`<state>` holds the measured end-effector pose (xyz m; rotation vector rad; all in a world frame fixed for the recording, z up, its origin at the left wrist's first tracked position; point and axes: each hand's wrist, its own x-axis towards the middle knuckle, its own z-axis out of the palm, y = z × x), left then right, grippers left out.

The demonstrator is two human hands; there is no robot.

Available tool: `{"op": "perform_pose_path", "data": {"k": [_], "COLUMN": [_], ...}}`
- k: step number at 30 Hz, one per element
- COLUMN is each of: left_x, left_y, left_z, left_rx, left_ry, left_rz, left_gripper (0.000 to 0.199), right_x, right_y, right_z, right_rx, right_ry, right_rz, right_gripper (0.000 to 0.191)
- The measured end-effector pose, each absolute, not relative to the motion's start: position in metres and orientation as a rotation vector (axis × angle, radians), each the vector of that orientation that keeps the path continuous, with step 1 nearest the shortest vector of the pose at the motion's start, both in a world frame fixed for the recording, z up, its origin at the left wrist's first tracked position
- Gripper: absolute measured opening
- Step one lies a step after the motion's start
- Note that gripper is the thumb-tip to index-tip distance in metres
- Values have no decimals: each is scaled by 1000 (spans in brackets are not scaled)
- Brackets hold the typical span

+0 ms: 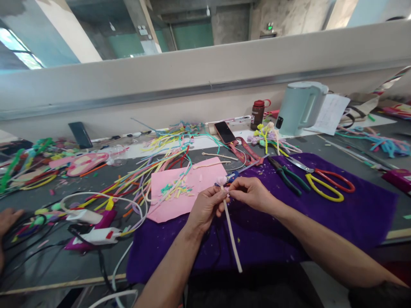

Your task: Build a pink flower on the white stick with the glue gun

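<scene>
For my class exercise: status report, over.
Left grip holds pale stem. Right grip beside its pale-pink tuft. Pliers, scissors off to the right, not blocking.

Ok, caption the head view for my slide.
Left hand grips a pale stem, right hand near its top, over purple cloth.

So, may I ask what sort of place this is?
Probably a handicraft workshop: many coloured pipe cleaners are spread across the worktable, and green-handled pliers and red-and-yellow-handled scissors lie on a purple cloth.

Pale partition (192, 70), bright window (23, 49), grey tabletop (61, 268)
</scene>
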<state>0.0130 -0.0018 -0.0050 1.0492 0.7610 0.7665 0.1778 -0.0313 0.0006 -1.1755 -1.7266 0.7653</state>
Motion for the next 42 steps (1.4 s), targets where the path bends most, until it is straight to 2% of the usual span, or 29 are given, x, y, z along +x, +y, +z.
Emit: {"op": "perform_pose_path", "data": {"k": [5,14,21,27,42], "left_x": [12,9,8,7,9], "left_y": [-1,0,1,0,-5], "left_z": [-5,-2,-2,-1,0], "left_rx": [1095,1042,1052,1038,1041], "left_ry": [755,677,660,666,667], "left_rz": [730,666,667,633,598], "left_gripper": [24,26,22,22,23], "right_x": [177,179,182,184,183], "right_y": [-34,-32,-29,-28,-29], "right_z": [6,4,2,-2,-4], "right_rx": [-1157,-951,-952,-780,-659], "right_ry": [-1769,-1580,-1402,-1312,-1302], "right_rz": [715,1234,1378,1586,1754], "right_gripper": [10,12,19,22,23]}}
